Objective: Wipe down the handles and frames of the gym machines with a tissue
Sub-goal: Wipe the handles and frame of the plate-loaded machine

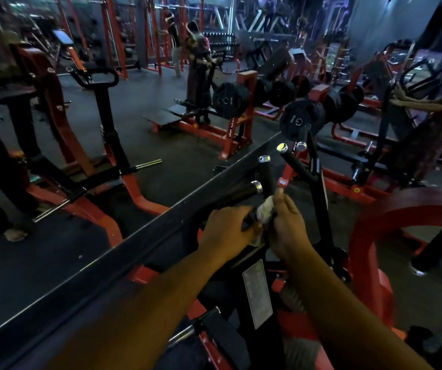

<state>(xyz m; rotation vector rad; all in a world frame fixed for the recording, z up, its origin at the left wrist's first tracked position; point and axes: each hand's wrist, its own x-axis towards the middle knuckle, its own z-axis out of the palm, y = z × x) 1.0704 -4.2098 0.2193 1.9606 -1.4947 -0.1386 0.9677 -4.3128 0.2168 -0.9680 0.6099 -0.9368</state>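
The white tissue (266, 211) is crumpled and sits between the two hands, pressed against a black handle bar of the gym machine, low in the middle of the view. The right hand (285, 222) holds the tissue with curled fingers, and its thumb points up beside the bar. The left hand (226, 228) is also curled, and it grips the dark bar just to the left of the tissue; its fingertips are touching or almost touching the tissue, I cannot tell which.

Above the hands, several black handles (265, 173) with shiny metal end caps rise from the same machine. One of them lies nearly flat and points to the upper right, another stands almost upright, and a third leans toward the upper left. A red frame (286, 173) part with a small sticker stands between these handles. Below the hands, a grey label plate (257, 292) is fixed to the black body of the machine.

Directly behind the machine there is a large wall mirror (107, 129), with its dark lower edge running diagonally. To the right, black weight plates (298, 120) hang on a red rack. A curved red frame (374, 236) stands at the right side, near the right forearm.
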